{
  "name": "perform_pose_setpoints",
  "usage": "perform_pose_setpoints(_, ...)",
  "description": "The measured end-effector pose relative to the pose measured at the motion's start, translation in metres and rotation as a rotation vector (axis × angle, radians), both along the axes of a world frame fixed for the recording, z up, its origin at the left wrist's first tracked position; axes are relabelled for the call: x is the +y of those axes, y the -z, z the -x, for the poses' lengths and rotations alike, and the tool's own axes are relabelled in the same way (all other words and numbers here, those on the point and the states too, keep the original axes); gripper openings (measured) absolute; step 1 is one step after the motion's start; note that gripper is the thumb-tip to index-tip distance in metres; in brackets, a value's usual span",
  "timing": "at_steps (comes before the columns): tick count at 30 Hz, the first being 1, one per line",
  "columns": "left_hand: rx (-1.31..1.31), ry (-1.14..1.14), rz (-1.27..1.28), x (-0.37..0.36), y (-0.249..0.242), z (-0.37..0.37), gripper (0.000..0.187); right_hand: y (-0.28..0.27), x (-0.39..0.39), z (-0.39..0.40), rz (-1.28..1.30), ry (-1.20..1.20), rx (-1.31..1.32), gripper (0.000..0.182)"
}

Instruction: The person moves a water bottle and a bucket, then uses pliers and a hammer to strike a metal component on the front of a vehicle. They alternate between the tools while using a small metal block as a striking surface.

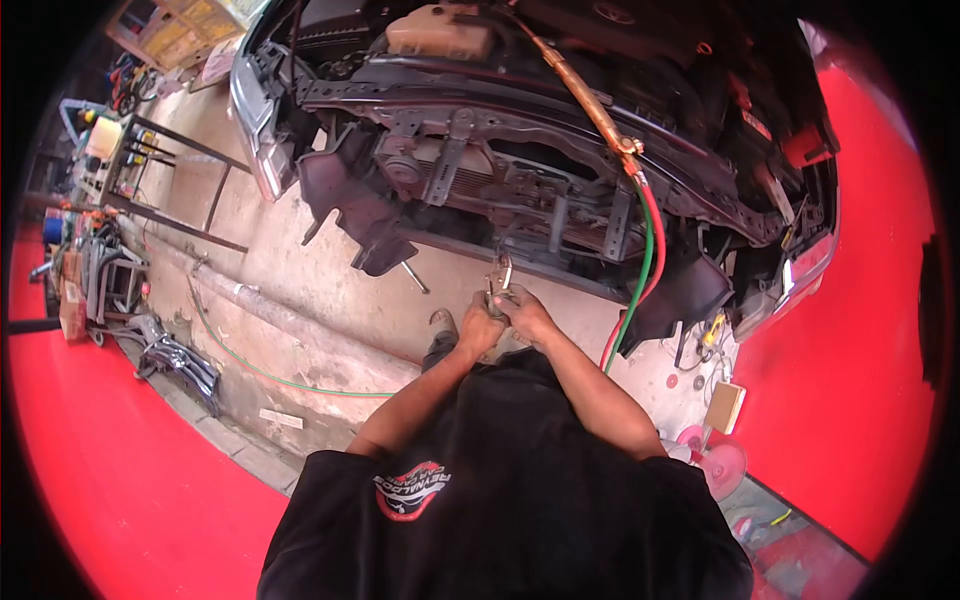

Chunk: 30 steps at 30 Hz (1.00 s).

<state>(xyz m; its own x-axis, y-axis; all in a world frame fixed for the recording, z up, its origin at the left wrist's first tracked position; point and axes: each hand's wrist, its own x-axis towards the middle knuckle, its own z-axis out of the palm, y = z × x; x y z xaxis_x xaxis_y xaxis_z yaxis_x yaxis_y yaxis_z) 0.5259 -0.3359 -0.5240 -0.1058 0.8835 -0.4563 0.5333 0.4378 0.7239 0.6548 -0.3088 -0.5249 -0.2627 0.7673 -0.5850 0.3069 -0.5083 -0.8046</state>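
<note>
Hands: left hand (478, 328) and right hand (528, 315) both closed around silver metal locking pliers (499, 276), held upright at chest level | Position: pliers just below the stripped dark front frame of the car (520, 190), not touching it | Progress: bumper off, pliers not yet clamped on anything | Nearby: brass torch with red and green hoses (640, 235) hangs at right.

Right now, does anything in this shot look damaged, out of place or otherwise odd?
Yes. The car's front end has no bumper or grille, leaving bare framework showing. A dark liner panel hangs loose and askew at its lower left. A torch with red and green hoses is draped across the framework. Both hands hold locking pliers.
</note>
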Motion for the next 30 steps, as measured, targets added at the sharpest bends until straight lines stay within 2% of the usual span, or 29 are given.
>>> perform_pose_setpoints(1, -0.004, -0.012, -0.003, 0.0, 0.001, 0.004, 0.055, -0.003, -0.007, -0.001, -0.003, -0.012, -0.004, 0.047)
perform_pose_setpoints(3, -0.161, -0.005, 0.056, 0.001, 0.008, 0.008, 0.061, -0.012, -0.025, -0.007, 0.362, 0.214, 0.355, 0.051)
perform_pose_setpoints(4, -0.172, -0.015, 0.051, 0.003, 0.005, 0.008, 0.061, -0.018, -0.032, -0.011, 0.358, 0.206, 0.344, 0.051)
perform_pose_setpoints(6, -0.268, -0.056, 0.176, 0.006, -0.006, 0.006, 0.067, -0.029, -0.046, -0.02, 0.629, 0.224, 0.533, 0.051)
perform_pose_setpoints(7, -0.279, -0.063, 0.178, 0.006, -0.011, 0.004, 0.067, -0.027, -0.056, -0.021, 0.632, 0.221, 0.521, 0.051)
perform_pose_setpoints(9, -0.319, -0.089, 0.207, 0.008, -0.016, 0.0, 0.065, -0.019, -0.072, -0.022, 0.448, 0.108, 0.497, 0.05)
perform_pose_setpoints(11, -0.306, -0.099, 0.208, 0.007, -0.015, -0.005, 0.064, -0.019, -0.074, -0.022, 0.467, 0.145, 0.486, 0.051)
perform_pose_setpoints(13, -0.283, -0.104, 0.213, 0.004, -0.011, -0.008, 0.063, -0.017, -0.076, -0.019, 0.393, 0.081, 0.306, 0.051)
perform_pose_setpoints(17, -0.344, -0.159, 0.131, 0.001, 0.005, -0.008, 0.063, -0.015, -0.082, -0.009, 0.266, 0.102, 0.229, 0.053)
perform_pose_setpoints(19, -0.395, -0.178, 0.114, 0.0, 0.01, -0.006, 0.063, -0.015, -0.082, -0.005, 0.23, 0.032, 0.027, 0.052)
perform_pose_setpoints(20, -0.321, -0.148, 0.08, 0.0, 0.012, -0.005, 0.064, -0.007, -0.087, -0.006, 0.231, 0.045, 0.041, 0.052)
perform_pose_setpoints(22, -0.238, -0.108, 0.042, 0.002, 0.013, -0.003, 0.065, 0.01, -0.094, -0.014, 0.236, 0.174, 0.426, 0.051)
perform_pose_setpoints(27, -0.06, -0.067, -0.023, -0.003, 0.014, -0.005, 0.065, 0.023, -0.105, -0.025, 0.326, 0.211, 0.674, 0.049)
perform_pose_setpoints(30, -0.095, -0.084, -0.029, -0.004, 0.02, -0.005, 0.063, 0.016, -0.104, -0.025, 0.371, 0.25, 0.734, 0.049)
